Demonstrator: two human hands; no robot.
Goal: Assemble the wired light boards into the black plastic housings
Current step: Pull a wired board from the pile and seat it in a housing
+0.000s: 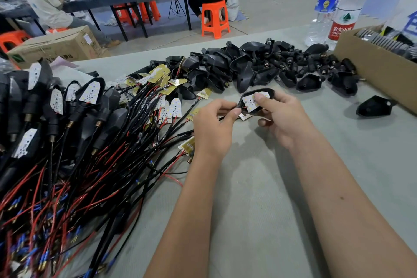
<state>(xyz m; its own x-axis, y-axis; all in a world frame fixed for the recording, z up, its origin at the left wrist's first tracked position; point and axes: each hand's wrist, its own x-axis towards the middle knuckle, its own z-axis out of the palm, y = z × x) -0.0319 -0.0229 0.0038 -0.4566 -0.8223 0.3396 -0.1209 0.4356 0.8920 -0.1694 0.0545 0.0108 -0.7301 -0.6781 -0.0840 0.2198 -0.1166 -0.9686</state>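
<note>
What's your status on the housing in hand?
Right hand holds housing, thumb pressing board in. Left hand pinches its wires. Nothing in the way.

Right hand (279, 117) covers most of black housing (255, 101); only rim and part of white light board (251, 100) show under thumb. Left hand (214, 128) hides the wire it pinches; its grip point too small to make out. Cardboard box (379, 74) cut off at right edge, contents blurred. Wire bundle (67, 183) runs off left and bottom edges, connectors smeared. Two seated people at far tables cropped at top. Bottle labels (341, 27) partly unreadable.
</note>
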